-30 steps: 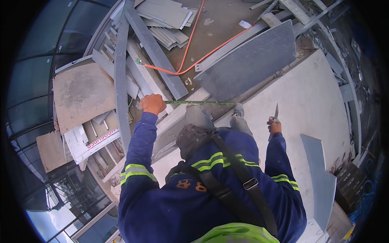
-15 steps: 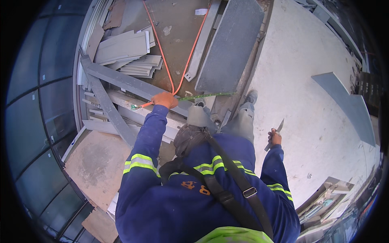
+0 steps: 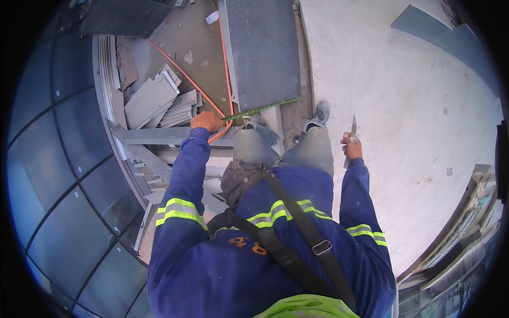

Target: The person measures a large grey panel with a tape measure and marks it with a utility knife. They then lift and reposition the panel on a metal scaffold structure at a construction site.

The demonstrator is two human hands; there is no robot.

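Note:
My left hand (image 3: 207, 122) is closed on one end of a long, thin green strip (image 3: 265, 109). The strip reaches rightward across my shoes to the lower edge of a dark grey panel (image 3: 268, 58); its exact kind is unclear. Just beside this hand, an orange cable (image 3: 186, 80) bends in a V on the floor. Out to the right, my right hand (image 3: 352, 147) grips a knife (image 3: 353, 126), its pointed blade angled up past the fingers and its handle end showing below them. Pale floor lies beneath that hand.
Stacked light grey boards (image 3: 154, 100) and a crossing grey beam (image 3: 154, 135) lie on the left beside glass panels (image 3: 63, 143). A grey sheet (image 3: 440, 40) rests far right on the pale slab (image 3: 392, 79). Scrap pieces (image 3: 461, 228) line the lower right.
My view has shifted, moving the floor items within the picture. The left hand appears slightly higher, with the green strip tilting more upward to the right. Both hands keep their holds.

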